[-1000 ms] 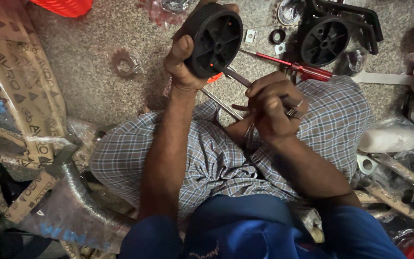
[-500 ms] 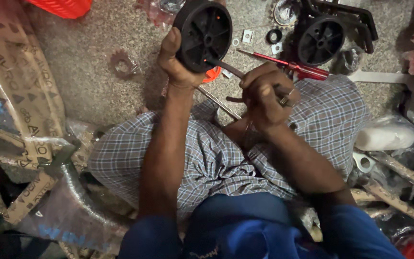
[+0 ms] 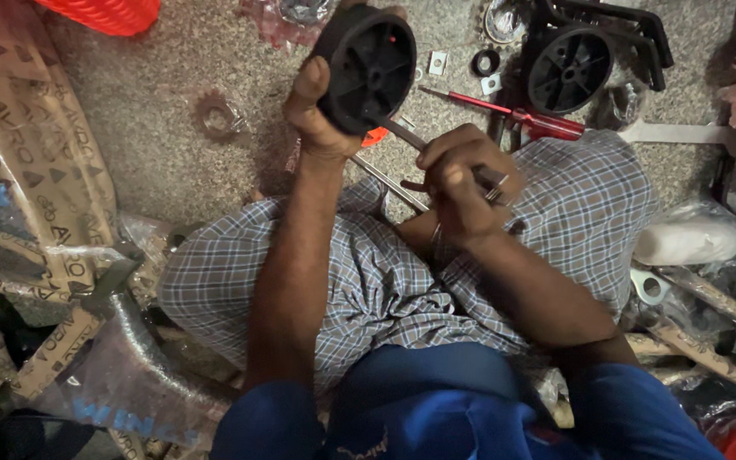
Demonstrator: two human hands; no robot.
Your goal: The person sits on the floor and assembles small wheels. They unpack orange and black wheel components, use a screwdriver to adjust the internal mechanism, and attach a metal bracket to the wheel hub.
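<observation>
black wheel (image 3: pixel 368 68) in left hand (image 3: pixel 321 115), right hand (image 3: pixel 462 183) w/ wrench (image 3: pixel 436 153)

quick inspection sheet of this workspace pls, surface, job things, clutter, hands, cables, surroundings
surface: speckled grey floor, the person sits on it with a checked cloth over the lap
job's things: small black plastic wheel held up; metal wrench set at its hub
clutter: second black wheel on a black bracket, red-handled screwdriver, metal rod, black ring, small square plates, a sprocket
grippers: left hand grips the wheel's rim; right hand is closed round the wrench handle
cables: nothing seen
surroundings: paper-wrapped frame tubes at left, red basket at top, wrapped parts at right
</observation>
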